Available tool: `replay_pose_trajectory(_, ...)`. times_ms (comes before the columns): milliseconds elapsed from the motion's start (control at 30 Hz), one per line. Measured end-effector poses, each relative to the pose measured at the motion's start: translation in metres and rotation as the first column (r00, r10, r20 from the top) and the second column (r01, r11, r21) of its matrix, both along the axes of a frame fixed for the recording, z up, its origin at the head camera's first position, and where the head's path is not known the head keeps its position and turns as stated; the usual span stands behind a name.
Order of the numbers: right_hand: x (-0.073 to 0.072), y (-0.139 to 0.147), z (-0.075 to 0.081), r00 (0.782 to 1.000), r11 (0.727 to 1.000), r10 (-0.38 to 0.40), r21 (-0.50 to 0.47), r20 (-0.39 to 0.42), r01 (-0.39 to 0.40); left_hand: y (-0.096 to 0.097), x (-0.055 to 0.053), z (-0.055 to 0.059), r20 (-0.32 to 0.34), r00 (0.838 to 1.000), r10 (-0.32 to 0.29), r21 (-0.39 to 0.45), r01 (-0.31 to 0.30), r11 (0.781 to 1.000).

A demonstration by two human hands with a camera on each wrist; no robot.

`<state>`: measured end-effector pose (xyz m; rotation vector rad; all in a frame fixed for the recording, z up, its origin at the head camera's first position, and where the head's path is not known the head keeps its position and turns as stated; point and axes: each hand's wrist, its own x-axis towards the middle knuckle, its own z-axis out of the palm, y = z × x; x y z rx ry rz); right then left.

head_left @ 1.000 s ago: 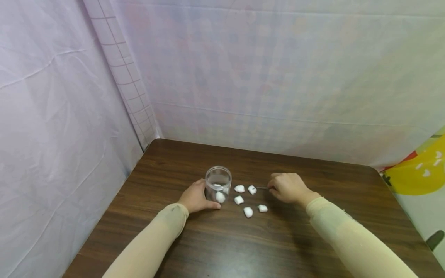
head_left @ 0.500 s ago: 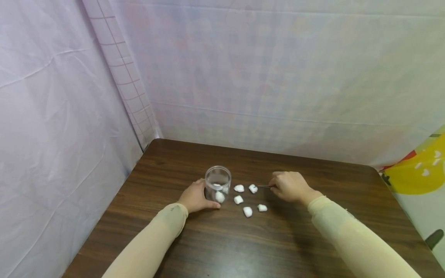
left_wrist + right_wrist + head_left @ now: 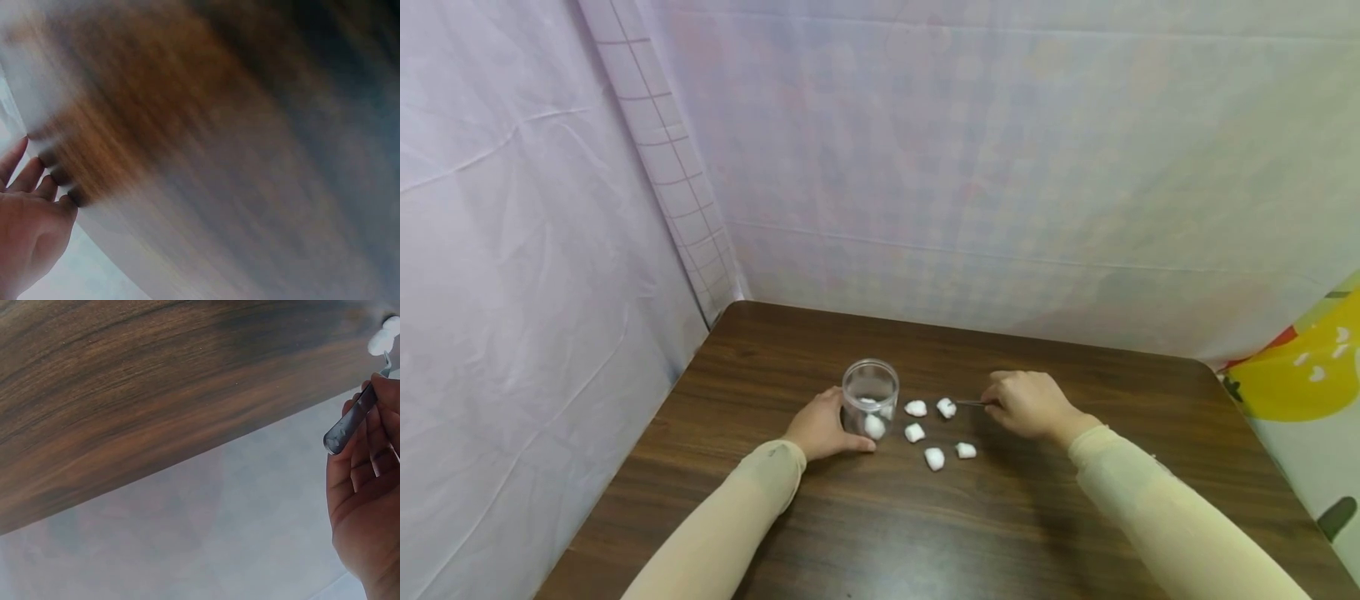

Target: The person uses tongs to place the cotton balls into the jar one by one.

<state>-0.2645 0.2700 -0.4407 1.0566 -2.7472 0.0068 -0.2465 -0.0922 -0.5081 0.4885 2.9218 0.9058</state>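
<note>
The left hand point(image 3: 820, 425) cups the jar point(image 3: 871, 406), probably steadying it; at its three o'clock, the right hand point(image 3: 1026, 405) pinches tweezers point(image 3: 353, 425) against cotton point(image 3: 943, 410).

I can read no text, label, brand, number or sign in any of my 3 views. The pale marks point(image 3: 1342, 335) on the yellow print point(image 3: 1285, 392) at the right edge of the head view don't resolve into letters for me, and the spots on the tweezers point(image 3: 355, 419) are too unclear to tell.
</note>
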Motion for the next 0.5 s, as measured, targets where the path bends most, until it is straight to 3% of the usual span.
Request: replay_pose_trajectory(500, 0.006, -0.003, 0.023, 0.998, 0.997, 0.039, -0.06, -0.053, -0.042, 0.0, 0.001, -0.001, -0.019, 1.0, -0.005, 0.002, 0.005, 1.0)
